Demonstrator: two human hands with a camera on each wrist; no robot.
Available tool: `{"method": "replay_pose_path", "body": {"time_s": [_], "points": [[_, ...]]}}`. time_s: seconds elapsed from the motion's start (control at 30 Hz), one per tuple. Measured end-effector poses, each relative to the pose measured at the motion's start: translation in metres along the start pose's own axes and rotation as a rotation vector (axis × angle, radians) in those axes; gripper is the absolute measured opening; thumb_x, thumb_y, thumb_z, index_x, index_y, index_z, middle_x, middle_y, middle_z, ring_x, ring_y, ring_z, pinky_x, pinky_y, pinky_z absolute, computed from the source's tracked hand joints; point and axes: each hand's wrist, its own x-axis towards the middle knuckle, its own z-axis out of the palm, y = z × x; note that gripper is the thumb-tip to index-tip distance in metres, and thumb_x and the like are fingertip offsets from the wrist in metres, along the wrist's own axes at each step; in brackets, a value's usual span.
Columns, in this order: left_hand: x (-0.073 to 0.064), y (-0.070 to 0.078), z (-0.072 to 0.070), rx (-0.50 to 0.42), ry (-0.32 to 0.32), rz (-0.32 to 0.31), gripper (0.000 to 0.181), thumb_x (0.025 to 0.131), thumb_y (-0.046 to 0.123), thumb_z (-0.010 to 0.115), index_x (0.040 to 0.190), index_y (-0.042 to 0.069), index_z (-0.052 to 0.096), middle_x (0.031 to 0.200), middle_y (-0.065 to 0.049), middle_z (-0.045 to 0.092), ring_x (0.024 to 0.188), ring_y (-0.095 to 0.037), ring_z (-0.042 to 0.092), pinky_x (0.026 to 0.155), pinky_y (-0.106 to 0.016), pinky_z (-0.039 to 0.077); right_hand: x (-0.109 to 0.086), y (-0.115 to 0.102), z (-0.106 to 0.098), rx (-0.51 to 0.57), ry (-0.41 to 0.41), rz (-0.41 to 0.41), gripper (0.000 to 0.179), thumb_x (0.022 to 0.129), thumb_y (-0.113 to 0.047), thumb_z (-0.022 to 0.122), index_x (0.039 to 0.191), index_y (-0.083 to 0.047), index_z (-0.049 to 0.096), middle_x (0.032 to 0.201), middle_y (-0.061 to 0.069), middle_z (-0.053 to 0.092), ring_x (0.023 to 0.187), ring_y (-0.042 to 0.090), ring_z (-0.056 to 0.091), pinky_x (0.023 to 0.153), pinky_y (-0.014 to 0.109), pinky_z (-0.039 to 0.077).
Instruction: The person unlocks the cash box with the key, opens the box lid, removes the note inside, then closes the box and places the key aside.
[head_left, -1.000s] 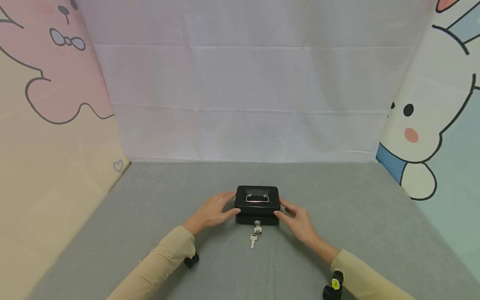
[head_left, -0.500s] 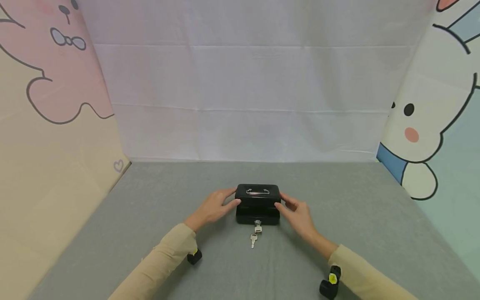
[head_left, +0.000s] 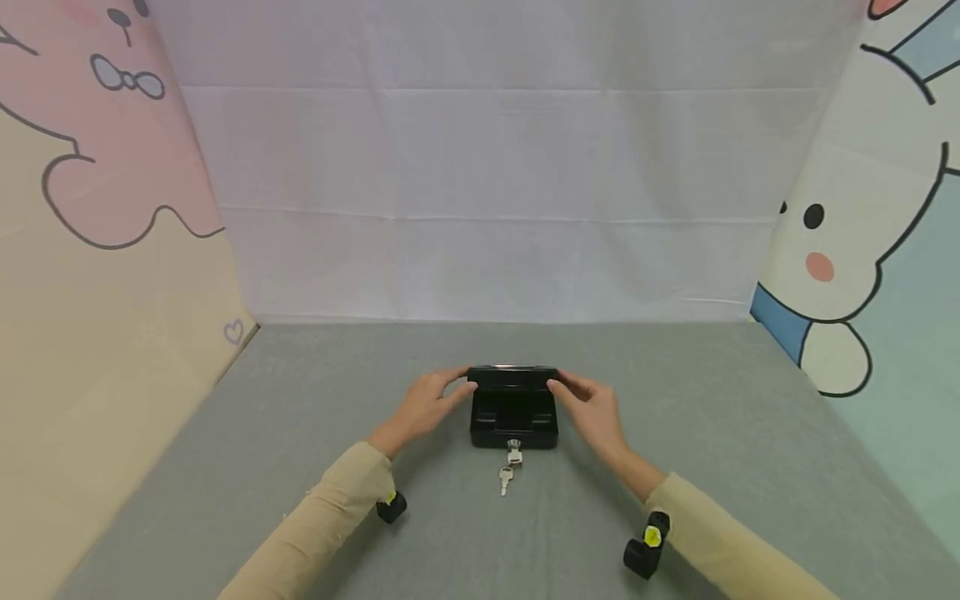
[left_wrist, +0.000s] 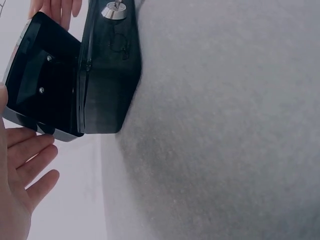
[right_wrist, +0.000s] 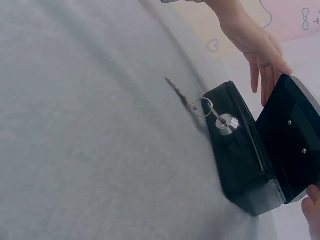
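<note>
A black metal cash box sits on the grey table with its lid raised and its inside showing dark. My left hand holds the lid's left edge, thumb at the front corner and fingers behind. On the opposite edge my right hand holds the lid the same way; only part of it shows in the right wrist view. A key is in the silver lock on the box front. From its ring a second key lies on the cloth.
Grey cloth covers the table. A white sheet hangs behind it. Printed cartoon panels stand at the left and right. Small black wrist cameras sit under both sleeves.
Both hands have swung the lid up and back from nearly closed to raised, moving slightly away with it. The box base and keys have stayed in place.
</note>
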Motion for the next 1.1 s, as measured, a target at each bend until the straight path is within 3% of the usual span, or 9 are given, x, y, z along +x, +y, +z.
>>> {"method": "replay_pose_path", "body": {"time_s": [0.27,0.33,0.5,0.6,0.73,0.93,1.1], "points": [[0.004,0.000,-0.001,0.007,0.012,-0.015,0.049,0.093,0.036,0.049,0.128,0.001,0.051,0.125,-0.013,0.055,0.114,-0.027,0.051,0.095,-0.043,0.042,0.006,0.001,0.001,-0.006,0.004,-0.013,0.042,0.083,-0.030,0.066,0.115,-0.002,0.062,0.115,0.015,0.061,0.103,0.023,0.059,0.084,0.036,0.050],[0.005,-0.001,-0.001,0.002,0.016,-0.018,0.049,0.093,0.036,0.049,0.128,0.001,0.051,0.125,-0.013,0.055,0.114,-0.027,0.051,0.095,-0.043,0.042,0.004,-0.008,0.001,-0.004,0.004,-0.011,0.040,0.084,-0.025,0.065,0.115,0.001,0.061,0.115,0.017,0.060,0.104,0.026,0.058,0.084,0.036,0.049],[0.008,-0.001,-0.001,-0.016,0.030,-0.022,0.049,0.092,0.037,0.050,0.127,0.002,0.052,0.122,-0.012,0.057,0.113,-0.026,0.052,0.094,-0.043,0.042,0.000,-0.022,0.000,0.028,0.013,0.000,0.036,0.085,-0.014,0.065,0.115,0.005,0.060,0.117,0.021,0.058,0.103,0.027,0.059,0.079,0.021,0.050],[0.009,-0.001,0.000,-0.030,0.058,-0.020,0.049,0.092,0.037,0.051,0.125,0.001,0.053,0.119,-0.012,0.059,0.111,-0.026,0.054,0.091,-0.043,0.045,-0.001,-0.026,0.000,0.059,0.042,-0.028,0.033,0.084,-0.009,0.065,0.112,0.007,0.061,0.115,0.022,0.058,0.096,0.014,0.062,0.073,0.011,0.047],[0.010,-0.001,0.001,-0.042,0.096,-0.011,0.047,0.090,0.036,0.054,0.123,0.002,0.056,0.116,-0.012,0.061,0.108,-0.026,0.056,0.084,-0.043,0.049,-0.002,-0.029,0.001,0.082,0.066,-0.074,0.030,0.083,-0.004,0.065,0.110,0.009,0.061,0.110,0.025,0.060,0.083,-0.006,0.059,0.071,0.009,0.047],[0.010,-0.001,0.003,-0.054,0.164,0.019,0.043,0.088,0.031,0.059,0.119,0.002,0.059,0.111,-0.012,0.063,0.102,-0.026,0.059,0.080,-0.042,0.051,-0.001,-0.025,0.001,0.128,0.085,-0.138,0.028,0.080,0.002,0.065,0.106,0.012,0.062,0.107,0.027,0.060,0.079,-0.006,0.059,0.070,0.010,0.048],[0.012,-0.001,0.004,-0.056,0.241,0.058,0.038,0.086,0.026,0.062,0.115,0.002,0.062,0.106,-0.012,0.066,0.096,-0.024,0.062,0.080,-0.039,0.052,0.002,-0.025,0.002,0.104,0.097,-0.146,0.028,0.081,-0.001,0.066,0.106,0.010,0.063,0.103,0.026,0.062,0.077,-0.006,0.059,0.064,0.009,0.047]]}}
